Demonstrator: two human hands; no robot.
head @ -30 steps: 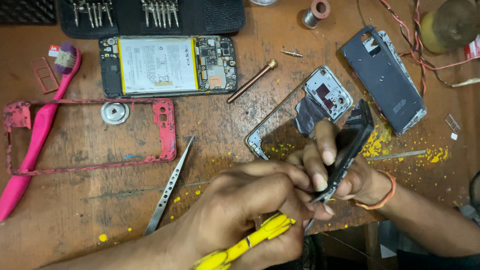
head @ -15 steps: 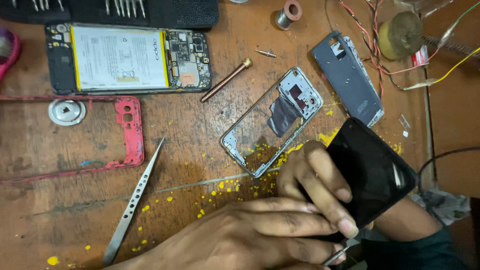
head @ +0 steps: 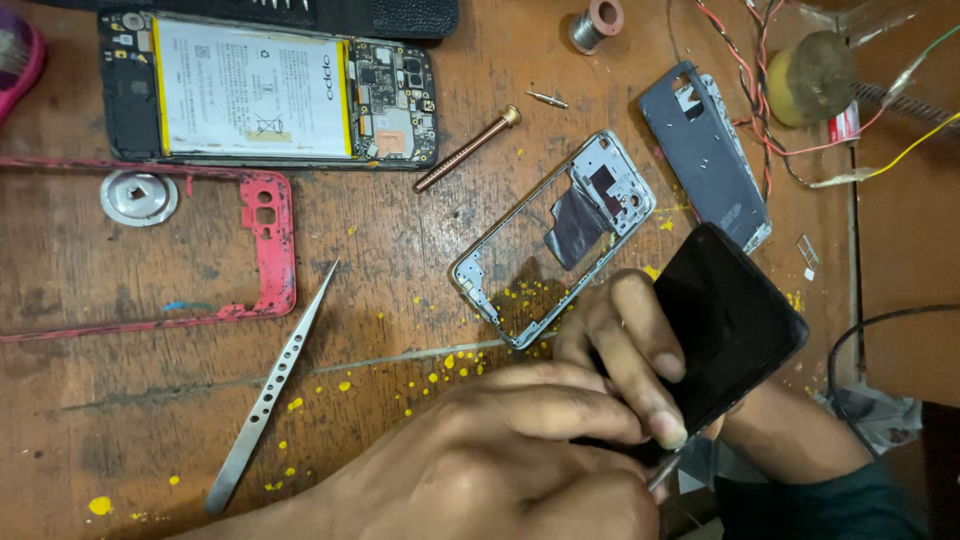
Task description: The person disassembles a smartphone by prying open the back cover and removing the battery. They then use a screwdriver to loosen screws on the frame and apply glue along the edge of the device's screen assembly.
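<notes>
Scratched brown wooden table, open phone, red frame, silver tweezers, grey phone frame, little yellow bits

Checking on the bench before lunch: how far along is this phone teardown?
Done: the opened phone lies with battery exposed, and the metal frame and grey back cover lie apart on the table. In hand: the right hand holds the black screen panel; the left hand works its lower edge. Left: freeing that panel.
</notes>
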